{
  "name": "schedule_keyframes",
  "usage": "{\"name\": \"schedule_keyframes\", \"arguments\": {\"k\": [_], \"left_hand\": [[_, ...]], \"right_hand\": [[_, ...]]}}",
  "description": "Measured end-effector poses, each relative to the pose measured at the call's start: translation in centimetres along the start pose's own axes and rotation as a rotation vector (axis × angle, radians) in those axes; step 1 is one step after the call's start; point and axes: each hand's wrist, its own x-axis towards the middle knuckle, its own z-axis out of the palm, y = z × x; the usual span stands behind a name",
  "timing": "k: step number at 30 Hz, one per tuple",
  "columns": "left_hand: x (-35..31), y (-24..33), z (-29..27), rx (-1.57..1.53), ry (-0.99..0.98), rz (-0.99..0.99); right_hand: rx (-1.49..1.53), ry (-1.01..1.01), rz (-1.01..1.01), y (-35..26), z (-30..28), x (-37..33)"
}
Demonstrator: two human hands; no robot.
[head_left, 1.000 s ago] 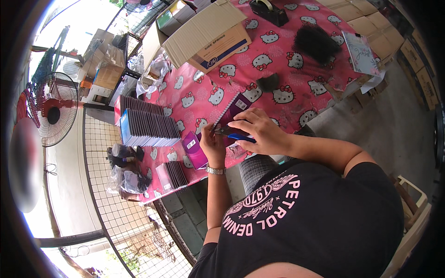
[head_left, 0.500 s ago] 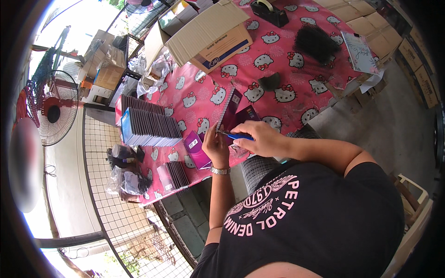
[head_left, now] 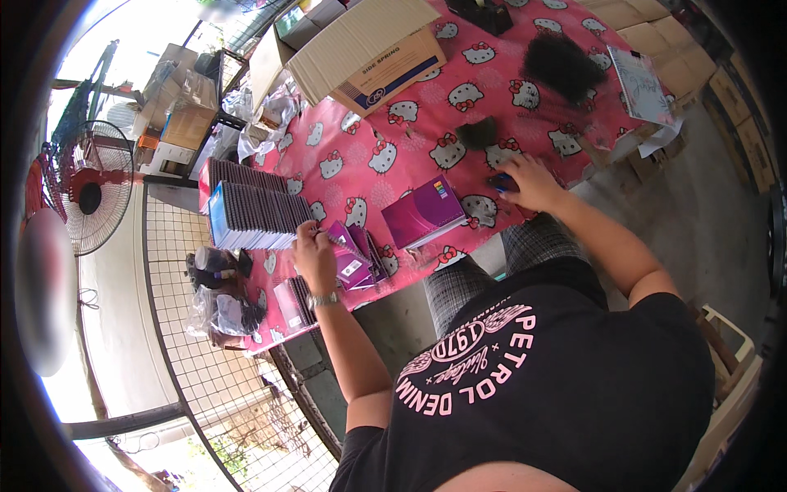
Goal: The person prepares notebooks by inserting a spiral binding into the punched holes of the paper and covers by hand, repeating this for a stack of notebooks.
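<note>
My left hand point(head_left: 314, 256) is closed at the coiled edge of a purple spiral notebook point(head_left: 351, 236), over a small pile of purple notebooks point(head_left: 352, 269) at the table's near left. My right hand point(head_left: 531, 182) rests low over the table to the right, its fingers around the blue-handled pliers point(head_left: 502, 185), which are partly hidden. Between the hands a purple book point(head_left: 422, 211) lies flat, with no coil showing on its visible edges. Next to my left hand stand rows of spiral notebooks point(head_left: 266, 215) with dark coils.
A pink patterned cloth point(head_left: 336, 193) covers the table. Beyond lie an open cardboard box point(head_left: 389, 74), a heap of black coils point(head_left: 566, 66), a smaller dark clump point(head_left: 477, 133) and a light-covered notebook point(head_left: 641, 86). Off to the left is a fan point(head_left: 92, 197).
My hands have moved apart: the left went left with the notebook to the pile, the right moved away right with the pliers. The purple book in the middle now lies uncovered.
</note>
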Motion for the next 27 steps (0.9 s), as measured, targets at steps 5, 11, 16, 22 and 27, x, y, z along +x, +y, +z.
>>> {"name": "schedule_keyframes", "arguments": {"k": [5,11,16,22,27], "left_hand": [[-1.0,1.8,4.6,0.092,0.158,0.348],[-4.8,8.6,5.2,0.126,0.050,0.711],[-8.0,12.3,4.9,0.038,-0.165,0.943],[-7.4,12.1,5.2,0.052,-0.270,0.911],[-5.4,12.7,2.8,-0.079,-0.257,0.960]], "right_hand": [[-0.200,0.299,0.157,6.7,-1.2,6.3],[-0.425,0.123,0.120,11.9,-2.4,8.4],[-0.166,0.310,0.140,12.2,-3.1,9.5],[-0.418,0.244,0.010,7.9,-5.1,10.3],[0.055,0.178,-0.050,4.1,-6.0,10.2]]}}
